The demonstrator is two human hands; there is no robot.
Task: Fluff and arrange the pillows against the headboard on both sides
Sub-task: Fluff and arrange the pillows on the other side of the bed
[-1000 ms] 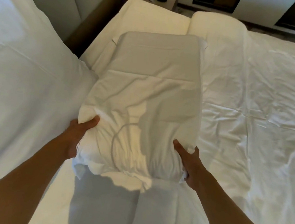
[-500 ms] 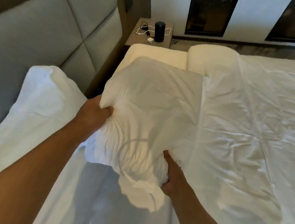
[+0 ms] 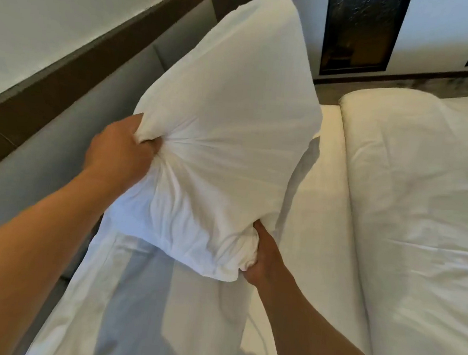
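- The pillow [image 3: 225, 137] is off the bed, held up in the air at a slant — its far corner points up toward the wall, its near end hangs low over the bedding.
- The left hand [image 3: 119, 150] has its grip closed tight on a bunch of the pillowcase at the pillow's left edge; the cloth gathers into folds that fan out from the fist.
- The right hand [image 3: 263, 253] has its grip closed on the pillow's lower near corner, fingers tucked under the crumpled cloth.
- Both forearms reach in from the bottom of the view, the left one from the lower left, the right one from the lower middle.
- A second pillow [image 3: 120, 295] lies flat beneath the raised one, just beside the headboard [image 3: 44, 166], partly in shadow.
- The headboard is grey and padded, with a dark wooden band above it and a pale wall higher up.
- To the right the duvet [image 3: 421, 222] covers the bed, white and wrinkled, its folded edge near the top; a strip of bare sheet [image 3: 317, 213] shows between it and the pillows.
- Dark panels [image 3: 358, 32] stand in the far wall — what they are cannot be told.
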